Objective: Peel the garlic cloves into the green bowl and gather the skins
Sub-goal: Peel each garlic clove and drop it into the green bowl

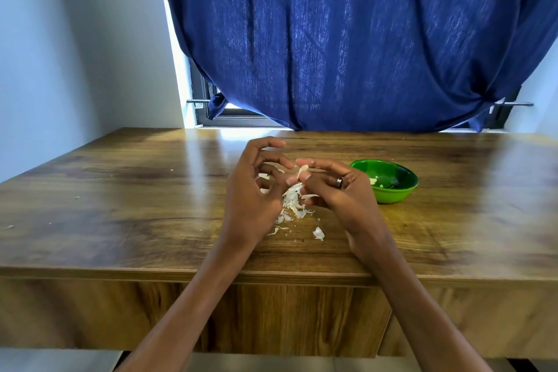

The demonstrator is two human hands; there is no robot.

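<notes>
Small pale garlic clove (303,171) was pinched in right hand (338,190) fingertips, 9 o'clock of round green plastic bowl (392,193). Left hand (253,190) fingers curled, picking at it. Likely light, firm, slippery; papery white skins (294,205) fragile, underneath the hands.

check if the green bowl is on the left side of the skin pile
No, the green bowl sits to the right of the skin pile.

Place: a home room, likely a kitchen or dining corner.
Counter (120,190): wood-grain top against a window.
Curtain (347,39): blue cloth, tied back.
Walls (75,39): plain white.
Food work: garlic skins (294,205), green bowl (392,193).
</notes>
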